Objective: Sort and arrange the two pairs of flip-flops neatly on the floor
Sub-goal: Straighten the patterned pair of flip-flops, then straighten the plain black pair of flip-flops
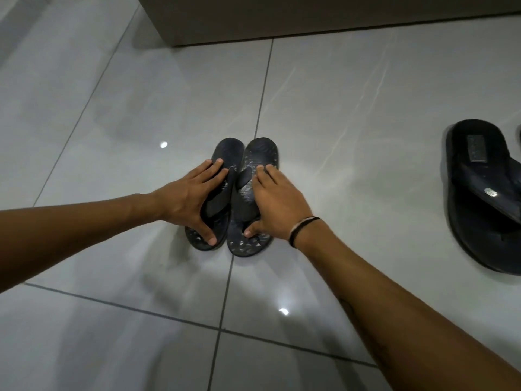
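Observation:
Two small dark flip-flops with a patterned footbed lie side by side on the grey tile floor, touching along their inner edges. My left hand [191, 197] rests flat over the left flip-flop [229, 149], thumb near its closer end. My right hand [275, 203] lies across the right flip-flop [260, 150], fingers spread, thumb at its strap. A larger black flip-flop [476, 190] with a label on its footbed lies alone at the right edge, partly cut off by the frame. No fourth flip-flop shows.
Glossy grey tiles [352, 114] with dark grout lines cover the floor. A dark cabinet or wall base [310, 21] runs along the back. A black band circles my right wrist.

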Motion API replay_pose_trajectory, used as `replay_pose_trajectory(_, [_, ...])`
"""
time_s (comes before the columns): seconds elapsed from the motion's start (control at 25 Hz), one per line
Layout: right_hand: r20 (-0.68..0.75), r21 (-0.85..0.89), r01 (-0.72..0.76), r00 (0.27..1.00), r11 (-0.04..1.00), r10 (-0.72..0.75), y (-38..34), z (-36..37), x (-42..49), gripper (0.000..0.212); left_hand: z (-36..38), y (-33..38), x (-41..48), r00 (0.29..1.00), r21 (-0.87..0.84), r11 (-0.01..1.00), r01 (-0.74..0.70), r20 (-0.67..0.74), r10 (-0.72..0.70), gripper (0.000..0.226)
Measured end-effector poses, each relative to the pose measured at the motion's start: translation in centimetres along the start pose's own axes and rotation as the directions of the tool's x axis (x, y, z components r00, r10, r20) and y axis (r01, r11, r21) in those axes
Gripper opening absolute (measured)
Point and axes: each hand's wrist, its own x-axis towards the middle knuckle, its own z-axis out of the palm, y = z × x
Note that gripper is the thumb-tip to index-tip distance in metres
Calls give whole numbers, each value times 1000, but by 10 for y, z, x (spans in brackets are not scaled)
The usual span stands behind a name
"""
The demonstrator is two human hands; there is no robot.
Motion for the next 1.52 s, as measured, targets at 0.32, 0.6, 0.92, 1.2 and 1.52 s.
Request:
replay_pose_trajectory(0.32, [12, 6, -4, 1000, 1000, 4, -80, 16, 60, 133, 8, -83, -32, 997, 30, 998, 60, 53, -62, 168])
replay_pose_trajectory(0.6, [11, 25, -14, 1000, 1000, 14, -84, 16, 60, 134, 5, -85, -30, 997, 110, 993, 47, 62, -54, 168])
replay_pose_trajectory(0.92, [-362, 317, 67, 930, 946, 55, 4, -12, 6, 125, -62, -44, 4, 989, 188, 981, -49, -128, 74, 171])
replay_pose_trajectory(1.2, [-181, -41, -269, 949, 962, 258, 148, -41, -90, 116, -40, 129, 106, 951, 58, 971, -231, -196, 238, 166])
replay_pose_trajectory(1.52, [-202, 72, -461, 862, 884, 466, 267, -93, -213, 129, -28, 305, 176, 835, 24, 878, -479, -296, 464, 158])
